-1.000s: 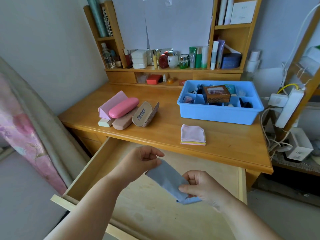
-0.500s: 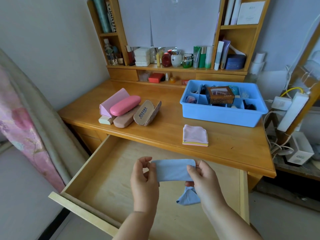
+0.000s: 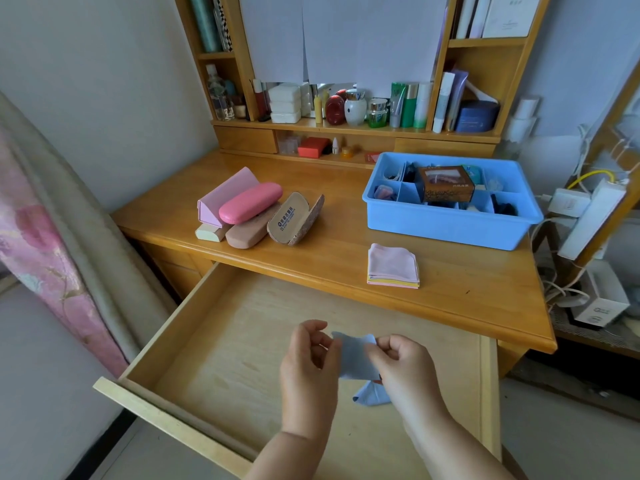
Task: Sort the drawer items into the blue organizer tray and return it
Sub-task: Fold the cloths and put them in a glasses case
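Over the open wooden drawer [image 3: 214, 344] I hold a small blue cloth [image 3: 356, 358]. My left hand [image 3: 308, 372] pinches its left edge and my right hand [image 3: 405, 368] pinches its right edge, with a corner hanging below. The blue organizer tray [image 3: 446, 223] stands on the desk at the right, holding a brown box [image 3: 445, 183] and small items in its compartments. A stack of folded pink and yellow cloths [image 3: 393, 266] lies on the desk in front of the tray.
Several glasses cases [image 3: 252, 211] lie at the desk's left, one of them open. The shelf behind carries bottles and jars [image 3: 356, 107]. Cables and power strips [image 3: 588, 220] hang at the right. A bed with a pink cover [image 3: 45, 244] borders the left.
My hands have come closer together, folding the blue cloth narrower; earlier it was stretched wide between them, and before that held slanted.
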`<move>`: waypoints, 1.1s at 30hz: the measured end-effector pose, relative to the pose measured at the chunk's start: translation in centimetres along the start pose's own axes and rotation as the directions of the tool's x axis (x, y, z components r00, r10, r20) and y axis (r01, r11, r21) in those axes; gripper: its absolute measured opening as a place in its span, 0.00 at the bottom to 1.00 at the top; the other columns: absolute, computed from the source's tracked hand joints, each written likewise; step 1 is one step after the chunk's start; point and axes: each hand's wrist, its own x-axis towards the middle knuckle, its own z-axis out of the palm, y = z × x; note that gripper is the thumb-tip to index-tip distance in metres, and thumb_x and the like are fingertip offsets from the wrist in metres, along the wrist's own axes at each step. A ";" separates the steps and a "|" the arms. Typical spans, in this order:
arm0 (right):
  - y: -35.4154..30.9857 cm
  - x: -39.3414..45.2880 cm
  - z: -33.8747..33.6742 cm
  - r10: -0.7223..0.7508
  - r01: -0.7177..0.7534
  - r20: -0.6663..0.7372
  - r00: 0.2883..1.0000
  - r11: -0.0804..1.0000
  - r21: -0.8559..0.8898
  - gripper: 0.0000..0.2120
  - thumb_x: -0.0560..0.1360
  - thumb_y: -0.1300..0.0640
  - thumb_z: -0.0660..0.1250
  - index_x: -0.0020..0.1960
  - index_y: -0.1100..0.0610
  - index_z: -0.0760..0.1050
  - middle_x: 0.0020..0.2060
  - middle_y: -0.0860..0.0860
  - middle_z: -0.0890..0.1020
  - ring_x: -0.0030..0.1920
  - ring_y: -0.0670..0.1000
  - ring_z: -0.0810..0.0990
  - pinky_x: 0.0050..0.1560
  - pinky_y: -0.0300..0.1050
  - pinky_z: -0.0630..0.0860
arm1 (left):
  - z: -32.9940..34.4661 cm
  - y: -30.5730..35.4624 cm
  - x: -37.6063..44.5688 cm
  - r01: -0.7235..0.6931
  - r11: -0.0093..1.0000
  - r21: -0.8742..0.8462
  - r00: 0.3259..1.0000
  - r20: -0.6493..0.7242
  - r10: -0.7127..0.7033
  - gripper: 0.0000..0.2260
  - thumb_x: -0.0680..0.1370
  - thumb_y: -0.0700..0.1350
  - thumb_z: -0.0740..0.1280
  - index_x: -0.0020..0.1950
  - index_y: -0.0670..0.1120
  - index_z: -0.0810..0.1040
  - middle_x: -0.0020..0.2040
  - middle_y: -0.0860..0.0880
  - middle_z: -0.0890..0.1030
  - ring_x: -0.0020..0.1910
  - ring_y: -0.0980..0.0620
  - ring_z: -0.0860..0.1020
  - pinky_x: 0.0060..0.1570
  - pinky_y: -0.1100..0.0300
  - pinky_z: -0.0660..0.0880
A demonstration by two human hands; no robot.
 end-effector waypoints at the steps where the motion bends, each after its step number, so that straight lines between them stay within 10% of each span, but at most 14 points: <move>1: -0.3 -0.4 0.2 -0.029 0.029 0.009 1.000 1.000 0.008 0.10 0.74 0.59 0.67 0.34 0.58 0.77 0.21 0.44 0.74 0.25 0.44 0.73 0.30 0.40 0.72 | 0.5 0.4 -0.4 -0.025 1.000 -0.011 1.000 0.018 0.025 0.17 0.72 0.35 0.70 0.47 0.57 0.73 0.38 0.58 0.78 0.31 0.59 0.75 0.31 0.74 0.68; 15: -1.1 -1.6 -0.5 0.089 -0.151 0.181 0.980 0.917 0.368 0.10 0.77 0.54 0.65 0.43 0.57 0.82 0.37 0.55 0.86 0.40 0.52 0.85 0.43 0.53 0.80 | 1.3 1.6 -2.0 -0.050 0.992 -0.117 0.967 0.243 0.078 0.16 0.77 0.37 0.64 0.59 0.55 0.71 0.41 0.51 0.82 0.38 0.53 0.82 0.41 0.58 0.79; 20: -0.5 -0.1 -1.0 0.210 -0.267 0.185 0.960 0.888 0.375 0.08 0.77 0.60 0.65 0.42 0.59 0.81 0.39 0.57 0.81 0.39 0.55 0.82 0.36 0.45 0.79 | 0.1 1.5 -0.2 0.113 0.980 -0.165 0.993 0.051 -0.106 0.18 0.75 0.34 0.65 0.55 0.57 0.72 0.47 0.53 0.80 0.39 0.56 0.79 0.39 0.63 0.76; 25: 0.0 1.8 -1.8 0.211 -0.263 0.184 0.960 0.905 0.334 0.07 0.78 0.60 0.64 0.44 0.60 0.80 0.41 0.60 0.83 0.41 0.57 0.82 0.45 0.51 0.81 | 0.8 0.5 0.8 0.510 0.819 -0.263 0.822 0.430 -0.374 0.16 0.75 0.34 0.68 0.55 0.51 0.70 0.41 0.43 0.81 0.38 0.49 0.81 0.39 0.57 0.78; 29: 0.9 3.3 -2.4 0.109 -0.113 0.035 0.993 0.976 0.184 0.07 0.77 0.60 0.65 0.42 0.58 0.78 0.33 0.55 0.81 0.34 0.51 0.80 0.33 0.42 0.78 | 2.4 0.2 2.0 0.397 0.903 -0.167 0.851 0.436 -0.293 0.13 0.75 0.30 0.65 0.37 0.47 0.76 0.30 0.50 0.78 0.29 0.54 0.77 0.32 0.60 0.77; 33: -0.1 6.3 -3.2 0.005 0.005 -0.042 0.999 0.976 0.218 0.07 0.75 0.57 0.68 0.51 0.48 0.75 0.36 0.55 0.83 0.33 0.50 0.82 0.31 0.37 0.76 | 5.0 1.8 5.4 0.263 0.963 -0.059 0.880 0.425 -0.214 0.12 0.76 0.34 0.64 0.40 0.50 0.80 0.30 0.55 0.82 0.27 0.57 0.78 0.34 0.64 0.77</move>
